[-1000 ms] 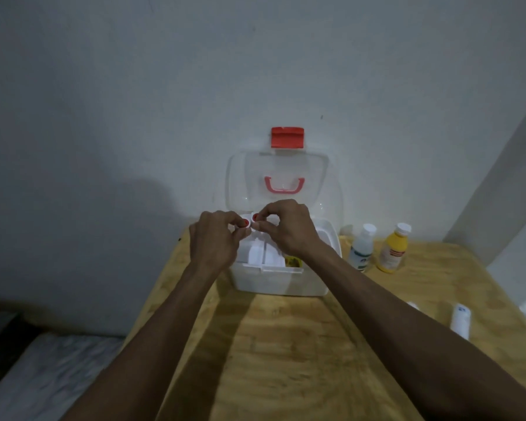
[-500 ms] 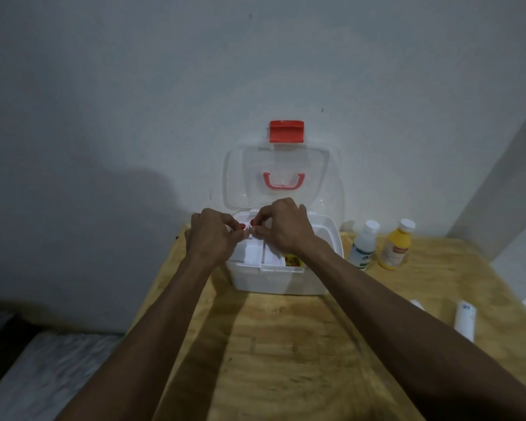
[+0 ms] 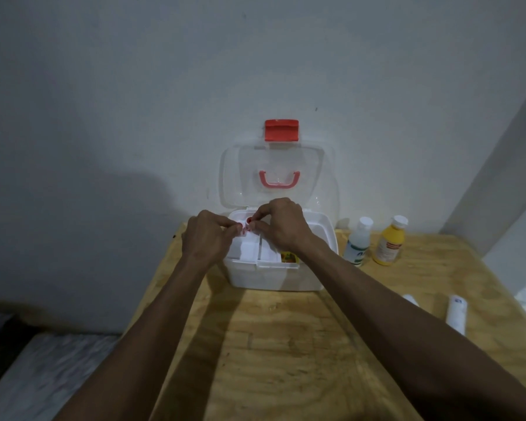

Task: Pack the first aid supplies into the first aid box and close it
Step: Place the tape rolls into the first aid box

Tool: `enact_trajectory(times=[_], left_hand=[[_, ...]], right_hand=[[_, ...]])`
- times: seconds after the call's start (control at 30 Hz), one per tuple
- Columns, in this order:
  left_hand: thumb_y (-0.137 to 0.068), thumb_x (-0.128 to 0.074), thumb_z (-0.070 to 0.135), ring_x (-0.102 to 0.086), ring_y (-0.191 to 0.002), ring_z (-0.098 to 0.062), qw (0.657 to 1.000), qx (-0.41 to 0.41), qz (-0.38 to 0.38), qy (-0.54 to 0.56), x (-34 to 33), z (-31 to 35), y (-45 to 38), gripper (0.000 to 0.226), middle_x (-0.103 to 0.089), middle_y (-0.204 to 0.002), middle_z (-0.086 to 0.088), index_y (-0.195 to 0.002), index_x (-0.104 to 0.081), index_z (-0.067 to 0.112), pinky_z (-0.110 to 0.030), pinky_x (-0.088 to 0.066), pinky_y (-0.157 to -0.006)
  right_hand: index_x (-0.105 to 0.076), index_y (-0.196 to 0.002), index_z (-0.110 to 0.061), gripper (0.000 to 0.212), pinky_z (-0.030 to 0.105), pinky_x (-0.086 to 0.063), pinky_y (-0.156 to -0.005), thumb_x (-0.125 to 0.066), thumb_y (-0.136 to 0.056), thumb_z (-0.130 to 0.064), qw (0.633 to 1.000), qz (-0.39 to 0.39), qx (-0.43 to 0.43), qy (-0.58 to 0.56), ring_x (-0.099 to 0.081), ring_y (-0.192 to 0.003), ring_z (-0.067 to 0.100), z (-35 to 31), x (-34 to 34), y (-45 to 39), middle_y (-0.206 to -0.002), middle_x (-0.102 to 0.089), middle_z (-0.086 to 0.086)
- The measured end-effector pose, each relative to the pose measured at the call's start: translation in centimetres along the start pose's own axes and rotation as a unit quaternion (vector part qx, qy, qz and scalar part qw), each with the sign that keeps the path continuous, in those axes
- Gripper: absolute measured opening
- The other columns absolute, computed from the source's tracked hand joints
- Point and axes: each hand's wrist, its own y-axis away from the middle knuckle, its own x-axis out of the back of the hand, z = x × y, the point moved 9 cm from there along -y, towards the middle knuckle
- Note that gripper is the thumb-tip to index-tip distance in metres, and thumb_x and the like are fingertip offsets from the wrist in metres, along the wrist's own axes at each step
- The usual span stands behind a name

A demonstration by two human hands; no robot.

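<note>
Step in hand: the person is working on a small white item (image 3: 246,230) with red marks, held over the back left part of the first aid box (image 3: 278,275); packing is under way, closing is not yet due.
Left hand: the left hand (image 3: 207,237) has its fingertips pinched on the left side of the small item, the other fingers curled in.
Right hand: the right hand (image 3: 281,223) pinches the same item from the right, thumb and forefinger meeting it just above the box's inner tray (image 3: 249,249) (what the item is cannot be told, it is too small and half hidden).
Box: it stands open at the far edge of the wooden table (image 3: 286,344), its clear lid (image 3: 278,177) upright against the wall, red latch (image 3: 281,130) at the top. Something yellow lies in a front compartment.
Still outside: a white bottle (image 3: 360,240) and a yellow bottle (image 3: 390,244) stand just right of the box; a white tube (image 3: 456,313) lies nearer, well apart, with another small white piece (image 3: 410,299) beside it.
Next move, as a judgement: likely set the pinched item down into a tray compartment, then let go and reach right for the bottles.
Care needed: the bottles probably need laying so the lid can shut.
</note>
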Motion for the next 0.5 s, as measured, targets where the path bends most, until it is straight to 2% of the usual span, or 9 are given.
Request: enact_trajectory(times=[0.17, 0.23, 0.33, 0.37, 0.5], left_hand=[[-0.082, -0.073, 0.034, -0.067, -0.097, -0.019, 0.999, -0.006, 0.017, 0.027, 0.5, 0.1, 0.6, 0.021, -0.073, -0.108, 0.0, -0.098, -0.077, 0.022, -0.035, -0.054, -0.087], [-0.083, -0.072, 0.032, -0.066, -0.1, -0.019, 0.999, -0.012, 0.029, 0.041, 1.1, 0.6, 1.2, 0.023, -0.073, -0.11, 0.0, -0.101, -0.076, 0.019, -0.03, -0.05, -0.087], [-0.085, -0.071, 0.03, -0.065, -0.102, -0.017, 0.996, -0.052, 0.058, 0.051, 2.5, 2.8, 2.8, 0.022, -0.073, -0.109, -0.002, -0.101, -0.076, 0.017, -0.028, -0.047, -0.088], [-0.085, -0.07, 0.028, -0.064, -0.1, -0.015, 0.994, -0.069, 0.068, 0.051, 3.0, 3.8, 3.6, 0.021, -0.073, -0.108, -0.003, -0.101, -0.076, 0.015, -0.026, -0.045, -0.088], [-0.086, -0.069, 0.028, -0.058, -0.084, -0.004, 0.988, -0.107, 0.085, 0.068, 3.3, 7.0, 6.3, 0.02, -0.074, -0.105, -0.001, -0.099, -0.077, 0.015, -0.018, -0.04, -0.079]], right_hand=[[-0.077, -0.099, -0.018, 0.018, 0.043, -0.047, -0.1, -0.069, -0.088, -0.029, 1.0, -0.005, -0.002, -0.013, -0.065, -0.093, 0.017, -0.3, 0.6, 0.6, -0.105, -0.075, 0.0], [-0.076, -0.103, -0.015, 0.02, 0.032, -0.048, -0.096, -0.068, -0.089, -0.027, 1.0, -0.005, -0.002, -0.013, -0.066, -0.096, 0.017, -0.3, 1.7, 1.3, -0.11, -0.073, 0.002], [-0.072, -0.112, -0.011, 0.025, 0.01, -0.039, -0.075, -0.066, -0.091, -0.025, 1.0, 0.001, 0.001, -0.022, -0.066, -0.099, 0.017, -0.4, 4.5, 3.1, -0.117, -0.07, 0.004], [-0.071, -0.113, -0.011, 0.026, 0.01, -0.039, -0.074, -0.066, -0.092, -0.025, 1.0, 0.008, 0.001, -0.027, -0.066, -0.1, 0.015, -0.3, 5.7, 3.9, -0.117, -0.07, 0.003], [-0.075, -0.105, -0.014, 0.021, 0.019, -0.046, -0.085, -0.069, -0.089, -0.027, 0.998, 0.045, -0.006, -0.048, -0.065, -0.095, 0.007, 1.3, 10.5, 7.8, -0.107, -0.074, -0.002]])
